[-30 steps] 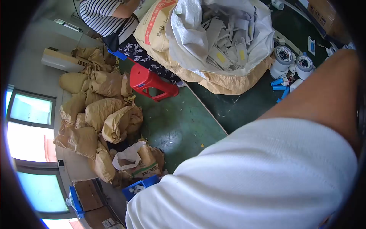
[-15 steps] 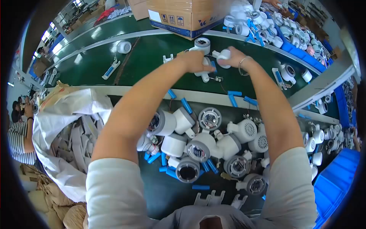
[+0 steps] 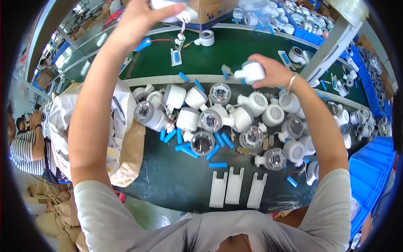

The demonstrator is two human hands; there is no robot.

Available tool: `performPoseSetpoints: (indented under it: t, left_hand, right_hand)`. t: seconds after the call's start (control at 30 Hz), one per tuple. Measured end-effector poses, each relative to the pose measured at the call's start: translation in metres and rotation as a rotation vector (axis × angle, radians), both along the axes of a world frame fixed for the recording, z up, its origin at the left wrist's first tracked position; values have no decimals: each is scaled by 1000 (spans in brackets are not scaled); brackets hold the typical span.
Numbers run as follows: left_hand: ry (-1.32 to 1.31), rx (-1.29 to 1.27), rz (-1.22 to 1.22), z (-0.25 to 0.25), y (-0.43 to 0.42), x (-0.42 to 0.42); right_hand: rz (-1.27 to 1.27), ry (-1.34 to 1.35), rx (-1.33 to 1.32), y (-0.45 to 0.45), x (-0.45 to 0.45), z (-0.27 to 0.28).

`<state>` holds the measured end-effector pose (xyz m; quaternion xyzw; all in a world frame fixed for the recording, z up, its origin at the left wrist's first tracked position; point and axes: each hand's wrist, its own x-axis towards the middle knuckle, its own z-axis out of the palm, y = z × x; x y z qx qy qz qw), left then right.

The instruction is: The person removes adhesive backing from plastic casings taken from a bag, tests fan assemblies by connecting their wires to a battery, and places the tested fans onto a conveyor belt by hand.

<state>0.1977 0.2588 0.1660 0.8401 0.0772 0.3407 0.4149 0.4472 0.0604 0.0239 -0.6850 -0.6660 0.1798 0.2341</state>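
My left hand is raised at the top of the view, gripping a white round housing partly cut off by the edge. Wires hang from it towards a white handle piece with a blue battery. My right hand is closed around another white round housing with a short neck, above the bench's rail. A blurred blue cell is just left of that neck. Below lie many similar housings, some with clear round fronts and some with slotted grilles, among loose blue batteries.
Three white handle covers lie at the near edge. A white sack stands at left, a blue bin at right. The green conveyor carries another housing beside a carton. A metal post rises at right.
Both hands were together over the conveyor. My left hand has moved up and left with a housing and trailing wires; my right has come nearer with another. The handle covers now show fully.
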Motion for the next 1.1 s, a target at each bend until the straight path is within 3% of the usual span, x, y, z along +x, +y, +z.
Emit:
performPoseSetpoints:
  t: [0.1, 0.2, 0.27, 0.33, 0.37, 0.5, 0.6, 0.67, 0.73, 0.8, 0.9, 1.0, 1.03, 1.07, 1.1]
  left_hand:
    - [-226, -76, -136, 7, -31, -28]
    - [-95, -83, -112, 2, -36, -61]
    - [-63, -2, -76, -5, -58, -75]
    - [-68, -103, -56, -12, -78, -82]
    - [-96, -126, -78, -16, -89, -86]
    - [-174, -193, -113, -22, -110, -98]
    - [-159, -239, -97, -32, -113, -110]
    - [-156, -235, -90, -37, -119, -113]
    - [-60, 23, -123, -40, -119, -114]
    - [-35, 56, -301, -41, -136, -106]
    - [-11, 399, -335, -51, -158, -91]
    - [-134, -78, -452, -88, -182, -82]
    - [-200, -388, -505, -103, -193, -88]
    - [-226, -442, -403, -118, -203, -96]
    - [-159, -535, -500, -137, -212, -101]
  right_hand:
    - [43, -171, -112, -15, -24, -2]
    - [28, 92, -122, -26, -21, -14]
    - [-20, 67, -110, -25, -17, -22]
    - [-132, 89, -134, -17, -11, -40]
    - [-104, -27, -169, -9, -12, -48]
    - [8, 90, -196, 1, -36, -41]
    - [-55, -211, 186, 1, -22, -33]
    - [-244, 134, 235, -22, -63, 40]
    - [-13, 680, 282, -59, -114, 84]
    - [180, 928, 387, -85, -164, 86]
    - [276, 732, 458, -111, -194, 78]
    - [181, 784, 518, -129, -196, 58]
    - [62, 923, 538, -135, -203, 53]
    - [-35, 919, 596, -140, -206, 50]
    - [-44, 957, 617, -144, -206, 47]
